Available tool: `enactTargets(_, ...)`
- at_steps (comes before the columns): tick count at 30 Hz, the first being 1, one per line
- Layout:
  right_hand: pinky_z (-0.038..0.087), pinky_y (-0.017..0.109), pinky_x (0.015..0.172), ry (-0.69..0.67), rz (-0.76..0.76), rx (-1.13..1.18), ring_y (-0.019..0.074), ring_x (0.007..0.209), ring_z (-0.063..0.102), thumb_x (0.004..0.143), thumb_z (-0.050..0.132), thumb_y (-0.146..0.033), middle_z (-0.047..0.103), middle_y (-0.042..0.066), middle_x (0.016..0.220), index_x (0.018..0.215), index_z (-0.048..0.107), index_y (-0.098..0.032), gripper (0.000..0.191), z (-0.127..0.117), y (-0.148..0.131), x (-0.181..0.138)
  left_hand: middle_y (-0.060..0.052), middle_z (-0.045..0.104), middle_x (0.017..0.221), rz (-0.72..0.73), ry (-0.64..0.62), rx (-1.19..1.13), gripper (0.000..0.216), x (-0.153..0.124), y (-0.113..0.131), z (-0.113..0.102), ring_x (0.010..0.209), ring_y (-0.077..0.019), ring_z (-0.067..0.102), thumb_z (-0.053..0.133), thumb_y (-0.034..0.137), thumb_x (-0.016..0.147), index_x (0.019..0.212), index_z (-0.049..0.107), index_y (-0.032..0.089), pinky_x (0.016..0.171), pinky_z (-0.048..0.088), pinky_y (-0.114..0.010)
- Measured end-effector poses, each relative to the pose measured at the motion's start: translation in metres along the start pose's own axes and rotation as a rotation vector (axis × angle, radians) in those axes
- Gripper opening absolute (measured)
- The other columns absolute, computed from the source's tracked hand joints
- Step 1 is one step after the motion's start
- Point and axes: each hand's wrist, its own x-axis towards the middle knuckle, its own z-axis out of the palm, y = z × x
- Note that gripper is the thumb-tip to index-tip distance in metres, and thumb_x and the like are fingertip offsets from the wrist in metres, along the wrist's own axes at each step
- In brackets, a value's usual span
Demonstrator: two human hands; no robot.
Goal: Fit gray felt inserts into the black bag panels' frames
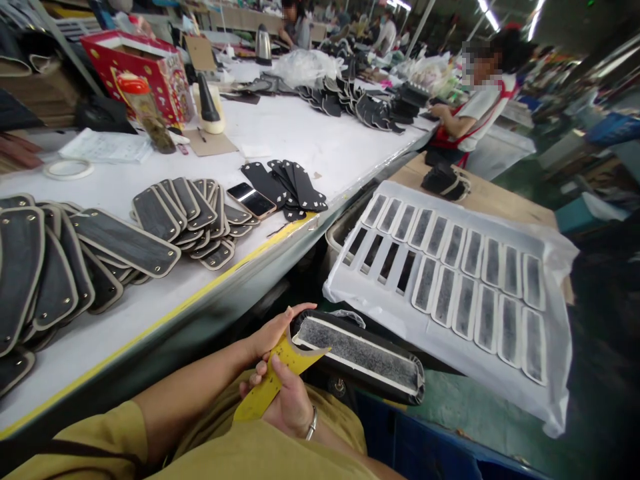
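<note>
My left hand (275, 333) is closed on the near-left end of a long black bag-like piece (360, 353). A speckled grey panel with a white border shows on its upper face. My right hand (290, 403), with a metal bracelet at the wrist, grips a yellow strip (267, 393), thumb on top. The strip's curved, notched end lies against the left end of the black piece. Some fingers of both hands are hidden by the strip and by each other. Both hands are above my lap, beside the table edge.
On the white table (210, 300) lie several grey pale-edged panels (127, 240), a phone (251, 199) and black strips (295, 183). To the right, a white-covered board (385, 293) bears rows of white-rimmed grey pieces. Beyond it a person (475, 113) sits.
</note>
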Motion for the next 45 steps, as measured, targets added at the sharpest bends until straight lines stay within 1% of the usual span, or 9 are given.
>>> enactTargets(18, 0.042, 0.026, 0.058, -0.002, -0.026, -0.126, 0.0075, 0.046, 0.037, 0.058, 0.077, -0.044, 0.042, -0.006, 0.046, 0.053, 0.053, -0.017, 0.037, -0.017, -0.003, -0.002, -0.006, 0.062, 0.097, -0.002, 0.118, 0.516, 0.052, 0.003, 0.006, 0.016, 0.087, -0.0203, 0.057, 0.031, 0.056, 0.09, 0.123, 0.042, 0.017, 0.08, 0.044, -0.032)
enactTargets(24, 0.041, 0.026, 0.055, 0.048, -0.035, -0.084, 0.0061, 0.045, 0.034, 0.057, 0.079, -0.037, 0.043, -0.007, 0.051, 0.058, 0.051, -0.018, 0.034, -0.014, -0.019, -0.018, -0.001, 0.056, 0.082, 0.021, 0.253, 0.945, 0.034, 0.009, 0.019, 0.033, 0.077, -0.0173, 0.052, 0.041, 0.048, 0.089, 0.102, 0.054, 0.019, 0.074, 0.041, -0.027)
enactTargets(28, 0.04, 0.026, 0.051, 0.133, -0.062, -0.153, 0.0063, 0.043, 0.037, 0.053, 0.081, -0.034, 0.045, -0.007, 0.05, 0.063, 0.05, -0.017, 0.036, -0.009, -0.027, -0.027, -0.002, 0.057, 0.087, 0.047, 0.344, 1.03, 0.031, 0.012, 0.015, 0.038, 0.084, -0.0203, 0.052, 0.046, 0.047, 0.086, 0.097, 0.057, 0.02, 0.08, 0.04, -0.03)
enactTargets(31, 0.038, 0.026, 0.049, 0.179, -0.066, -0.263, 0.0063, 0.042, 0.036, 0.055, 0.079, -0.035, 0.045, -0.008, 0.049, 0.065, 0.05, -0.017, 0.036, -0.008, -0.031, -0.036, -0.003, 0.058, 0.088, 0.007, 0.375, 0.87, 0.039, 0.007, 0.009, 0.034, 0.084, -0.0207, 0.052, 0.05, 0.054, 0.082, 0.1, 0.059, 0.02, 0.08, 0.04, -0.03)
enactTargets(35, 0.037, 0.025, 0.05, 0.172, -0.096, -0.375, 0.0062, 0.044, 0.036, 0.06, 0.075, -0.035, 0.044, -0.007, 0.051, 0.074, 0.056, -0.015, 0.031, -0.009, -0.041, -0.06, -0.003, 0.059, 0.08, -0.135, 0.289, 0.394, 0.063, -0.01, -0.002, 0.022, 0.054, -0.0128, 0.049, 0.024, 0.064, 0.088, 0.12, 0.052, 0.019, 0.052, 0.04, -0.025)
enactTargets(37, 0.037, 0.024, 0.052, 0.145, -0.237, -0.41, 0.0068, 0.047, 0.037, 0.065, 0.072, -0.037, 0.043, -0.007, 0.052, 0.075, 0.056, -0.016, 0.028, -0.006, -0.049, -0.073, -0.003, 0.06, 0.088, -0.163, 0.269, 0.097, 0.062, -0.019, -0.007, 0.018, 0.044, -0.0084, 0.045, 0.022, 0.062, 0.089, 0.131, 0.043, 0.022, 0.044, 0.037, -0.023)
enactTargets(39, 0.039, 0.025, 0.055, 0.097, -0.43, -0.464, 0.0086, 0.05, 0.04, 0.072, 0.068, -0.038, 0.044, -0.006, 0.055, 0.074, 0.053, -0.018, 0.025, 0.004, -0.058, -0.079, -0.004, 0.059, 0.092, -0.13, 0.258, -0.092, 0.056, -0.027, -0.011, 0.016, 0.045, -0.0069, 0.048, 0.036, 0.054, 0.089, 0.136, 0.037, 0.024, 0.046, 0.039, -0.022)
enactTargets(43, 0.043, 0.028, 0.063, 0.024, -0.785, -0.608, 0.0104, 0.055, 0.043, 0.08, 0.059, -0.04, 0.044, -0.005, 0.059, 0.073, 0.049, -0.021, 0.023, 0.035, -0.073, -0.053, -0.001, 0.059, 0.078, -0.087, 0.195, -0.136, 0.067, -0.031, -0.012, 0.013, 0.05, -0.009, 0.054, 0.059, 0.034, 0.08, 0.14, 0.03, 0.022, 0.05, 0.043, -0.021)
enactTargets(45, 0.041, 0.026, 0.057, 0.046, -0.863, -0.624, 0.0092, 0.05, 0.039, 0.08, 0.057, -0.045, 0.037, -0.007, 0.055, 0.074, 0.048, -0.021, 0.026, 0.047, -0.078, -0.028, 0.0, 0.059, 0.072, -0.082, 0.19, -0.131, 0.071, -0.03, -0.011, 0.012, 0.05, -0.0098, 0.054, 0.06, 0.031, 0.078, 0.14, 0.028, 0.02, 0.05, 0.044, -0.022)
